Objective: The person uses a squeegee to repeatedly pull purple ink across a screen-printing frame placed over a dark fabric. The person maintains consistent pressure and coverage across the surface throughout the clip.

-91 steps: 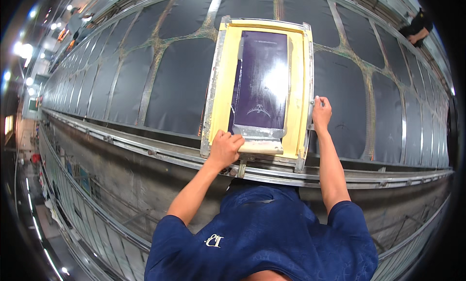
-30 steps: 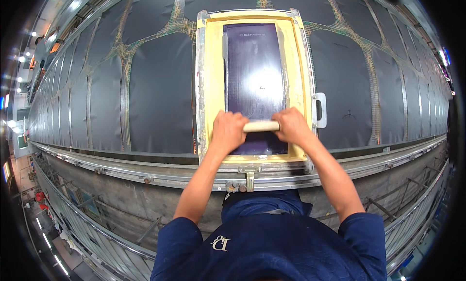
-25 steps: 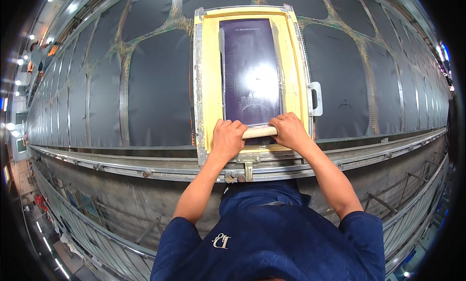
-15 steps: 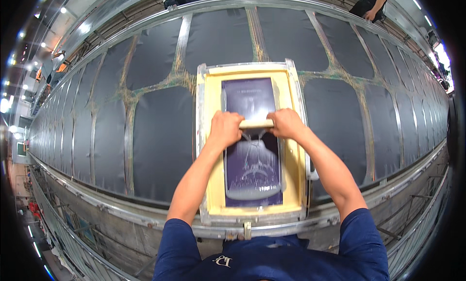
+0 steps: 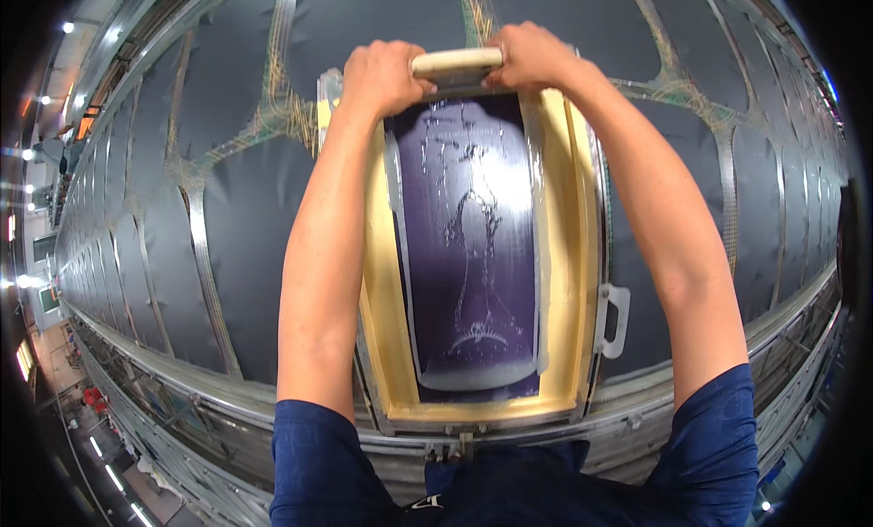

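Note:
Both my arms reach forward over a printing screen [image 5: 568, 381] with a yellow border and a metal frame. Its dark purple mesh [image 5: 446, 281] carries streaks and drips of clear, wet-looking ink. At the screen's far end lies a squeegee [image 5: 457, 61] with a pale, bar-shaped handle, set crosswise. My left hand [image 5: 382, 75] is closed round the handle's left end, my right hand [image 5: 532, 56] round its right end. The blade's lower edge is mostly hidden by the handle and my fingers.
Under the screen stretches a long table with rows of dark fabric panels [image 5: 250, 245], parted by shiny, tape-marked strips. A white handle-shaped piece [image 5: 614, 321] sits on the screen's right side. A metal rail [image 5: 627, 418] runs along the near table edge.
Both hands have pushed the squeegee away from me, from the middle of the screen to its far end. The view has tipped closer; the people across the table are out of view.

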The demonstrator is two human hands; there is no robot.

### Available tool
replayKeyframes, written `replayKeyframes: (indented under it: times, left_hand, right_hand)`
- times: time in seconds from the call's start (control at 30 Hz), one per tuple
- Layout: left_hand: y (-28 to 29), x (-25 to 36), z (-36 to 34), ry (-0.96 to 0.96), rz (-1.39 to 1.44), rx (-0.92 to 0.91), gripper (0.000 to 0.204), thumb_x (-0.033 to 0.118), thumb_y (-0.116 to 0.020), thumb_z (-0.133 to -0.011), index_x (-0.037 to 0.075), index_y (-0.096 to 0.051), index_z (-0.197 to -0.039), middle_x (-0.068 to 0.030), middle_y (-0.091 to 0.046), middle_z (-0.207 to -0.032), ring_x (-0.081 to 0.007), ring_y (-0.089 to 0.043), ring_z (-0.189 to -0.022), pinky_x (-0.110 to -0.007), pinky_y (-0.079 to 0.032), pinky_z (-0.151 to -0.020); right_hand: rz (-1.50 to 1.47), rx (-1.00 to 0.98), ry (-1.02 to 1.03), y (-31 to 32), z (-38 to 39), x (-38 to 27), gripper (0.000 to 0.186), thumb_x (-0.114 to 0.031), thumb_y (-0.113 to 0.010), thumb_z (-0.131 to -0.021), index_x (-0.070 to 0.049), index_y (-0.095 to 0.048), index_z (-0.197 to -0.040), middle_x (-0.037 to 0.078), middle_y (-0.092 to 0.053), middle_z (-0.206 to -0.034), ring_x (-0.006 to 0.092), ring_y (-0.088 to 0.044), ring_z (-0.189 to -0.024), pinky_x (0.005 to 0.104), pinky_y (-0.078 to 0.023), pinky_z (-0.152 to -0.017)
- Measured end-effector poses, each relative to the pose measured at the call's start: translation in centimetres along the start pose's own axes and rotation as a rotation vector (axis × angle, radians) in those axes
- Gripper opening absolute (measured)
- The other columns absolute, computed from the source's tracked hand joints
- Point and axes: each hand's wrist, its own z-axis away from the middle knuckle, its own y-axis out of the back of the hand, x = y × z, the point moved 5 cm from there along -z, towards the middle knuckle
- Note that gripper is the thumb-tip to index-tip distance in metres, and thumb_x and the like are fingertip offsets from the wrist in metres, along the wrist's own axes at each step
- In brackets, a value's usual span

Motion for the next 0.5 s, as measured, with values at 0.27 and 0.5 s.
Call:
replayKeyframes:
  times: [0.27, 0.5]
  left_hand:
    - [-1.2, 2.7, 7.3, -0.069, -0.026, 0.018, 0.03, 0.034, -0.085, -0.074, 0.016, -0.079, -0.097, -0.0129, -0.074, -0.084, -0.0368, -0.072, -0.083, -0.048, -0.056, -0.076]
    - [-1.4, 8.9, 25.8, -0.077, 0.087, 0.051, 0.016, 0.022, -0.083, -0.071, 0.016, -0.076, -0.084, -0.0082, -0.071, -0.078, -0.0329, -0.068, -0.075, -0.045, -0.047, -0.077]
  right_hand:
    - [0.078, 0.036, 0.027, -3.3, 6.5, -2.8, 0.036, -0.034, -0.084, -0.073, -0.014, -0.078, -0.102, 0.018, -0.075, -0.088, 0.0392, -0.073, -0.089, 0.0485, -0.058, -0.081]
    - [0.019, 0.06, 0.052, -9.1, 22.9, -11.3, 0.023, -0.029, -0.081, -0.072, -0.014, -0.076, -0.089, 0.014, -0.072, -0.074, 0.0365, -0.072, -0.075, 0.0486, -0.057, -0.071]
